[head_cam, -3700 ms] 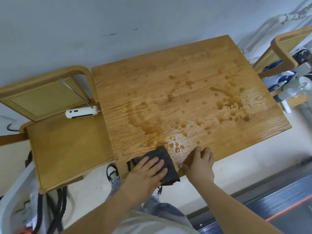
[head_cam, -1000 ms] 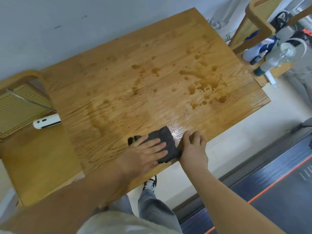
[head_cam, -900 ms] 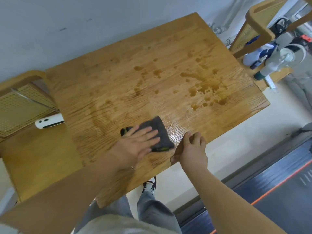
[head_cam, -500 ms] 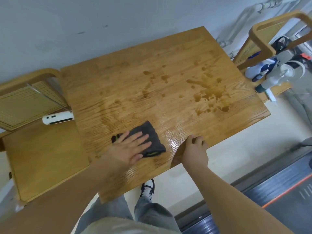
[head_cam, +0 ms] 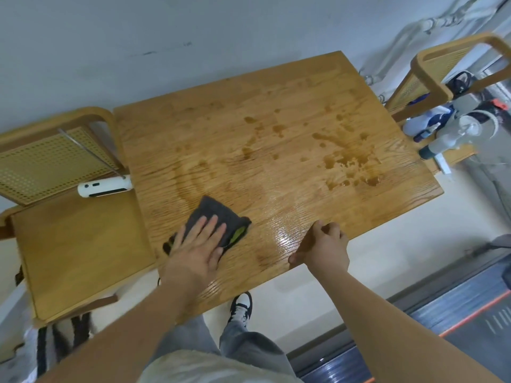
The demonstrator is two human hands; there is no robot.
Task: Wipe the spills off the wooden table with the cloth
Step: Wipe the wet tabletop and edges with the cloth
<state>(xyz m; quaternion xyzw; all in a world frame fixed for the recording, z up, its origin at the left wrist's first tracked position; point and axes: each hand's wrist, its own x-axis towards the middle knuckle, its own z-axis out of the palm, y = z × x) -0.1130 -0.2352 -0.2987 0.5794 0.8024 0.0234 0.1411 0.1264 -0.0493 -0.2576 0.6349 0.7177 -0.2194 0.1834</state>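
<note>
Pressing the cloth (head_cam: 214,212) flat on the table (head_cam: 290,92), near left, well apart from the spills (head_cam: 348,161) at right, with the left hand (head_cam: 197,246), fingers straight; resting the right hand (head_cam: 325,251), fingers curled, on the near edge.

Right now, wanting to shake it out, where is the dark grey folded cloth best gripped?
Pinch the far corner of the dark grey cloth from the wall side: it lies flat, and that corner sticks out clear of the left hand pressing it.
</note>
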